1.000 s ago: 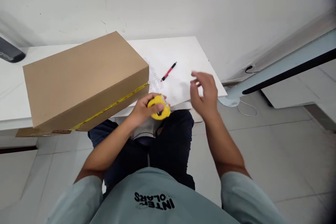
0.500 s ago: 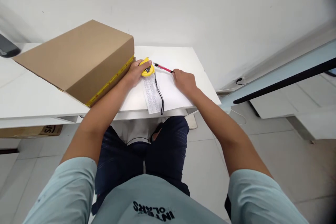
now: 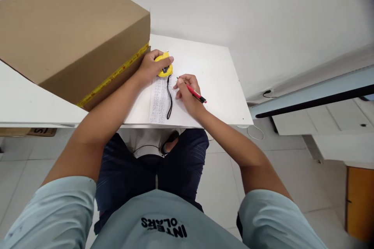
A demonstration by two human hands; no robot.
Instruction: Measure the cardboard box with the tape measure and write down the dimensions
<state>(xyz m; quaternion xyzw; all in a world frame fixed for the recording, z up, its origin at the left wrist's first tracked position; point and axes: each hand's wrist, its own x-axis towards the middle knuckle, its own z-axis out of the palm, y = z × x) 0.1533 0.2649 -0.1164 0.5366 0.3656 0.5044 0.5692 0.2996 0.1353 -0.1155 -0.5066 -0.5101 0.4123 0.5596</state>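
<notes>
My left hand (image 3: 152,65) is closed around a yellow tape measure (image 3: 164,71), thumb across its face. A black wrist strap (image 3: 170,101) hangs from the tape measure onto a sheet of paper (image 3: 158,105) covered in small handwriting. In my right hand (image 3: 188,92) is a red pen (image 3: 195,92) with a black end, gripped as for writing. Its tip points up and left, close to the paper's right part; whether it touches cannot be made out. Beside my left forearm stands a large cardboard box (image 3: 117,54) with yellow tape along its lower side.
The white table (image 3: 216,70) stands against a white wall, its front edge close to my legs. At right runs a pale blue panel with a black edge (image 3: 315,101). A cable (image 3: 257,134) lies on the floor near the table's right corner.
My right hand has turned the pen from a hold at its end into a writing grip and moved nearer the tape measure. The view has shifted, so the box looks larger.
</notes>
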